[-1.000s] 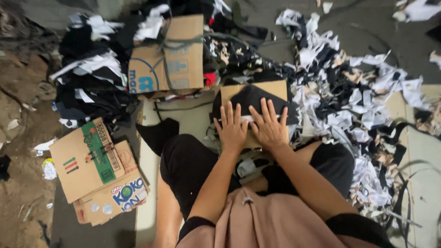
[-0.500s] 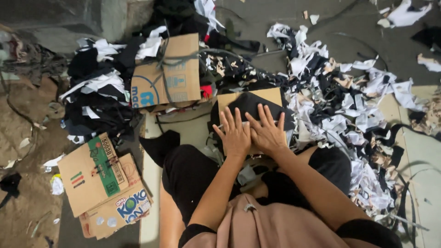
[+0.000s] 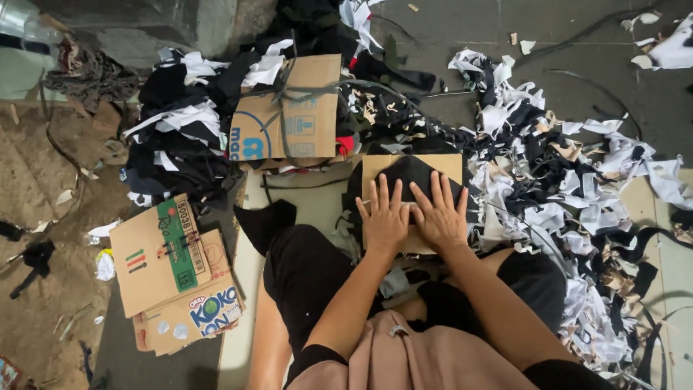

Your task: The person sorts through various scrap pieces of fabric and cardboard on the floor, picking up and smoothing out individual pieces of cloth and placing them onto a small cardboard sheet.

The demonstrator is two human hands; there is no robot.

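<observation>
My left hand (image 3: 383, 216) and my right hand (image 3: 439, 214) lie flat side by side, fingers spread, pressing on a piece of black fabric (image 3: 404, 175). The fabric is spread over a tan cardboard sheet (image 3: 375, 166) that rests in front of my knees. Neither hand grips anything; both palms press down on the cloth's near edge. My legs in black trousers (image 3: 307, 278) are folded beneath the board.
A cardboard box tied with a strap (image 3: 289, 115) stands beyond the board, with dark clothes heaped to its left (image 3: 180, 137). A heap of black and white fabric scraps (image 3: 563, 180) spreads on the right. Flattened cartons (image 3: 170, 267) lie at my left on the floor.
Both hands stay pressed on the black fabric with barely any shift. The view has tilted slightly, so the whole scene sits a little lower and to the left.
</observation>
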